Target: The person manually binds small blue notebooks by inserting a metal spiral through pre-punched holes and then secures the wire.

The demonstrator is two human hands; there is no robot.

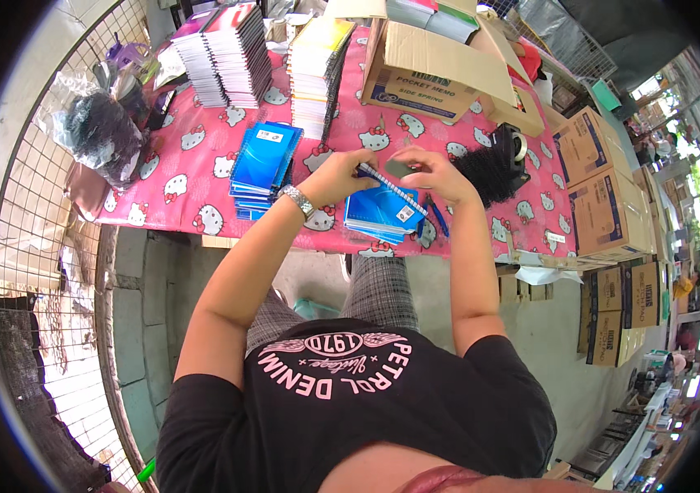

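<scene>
In front of me on the table lies a small stack of blue spiral notebooks (pixel 375 212), the top one angled with its coil binding running diagonally along the upper edge. My left hand (pixel 338 177), with a metal watch on the wrist, pinches the upper left end of that coil. My right hand (pixel 442 177) is closed on a flat, rounded grey-green piece (pixel 400 168) just above the coil; its kind is unclear. Beside the stack, below my right hand, rests a blue-handled hand tool (pixel 438 216). A taller pile of blue notebooks (pixel 264 168) stands left of my left hand.
A pink patterned cloth (pixel 190 177) covers the table. Tall notebook stacks (pixel 231 62) and a yellow-topped stack (pixel 313 78) stand behind. Black coils (pixel 485 177) lie to the right. An open carton (pixel 424 78) sits at the back; a plastic-wrapped bundle (pixel 99 131) is far left.
</scene>
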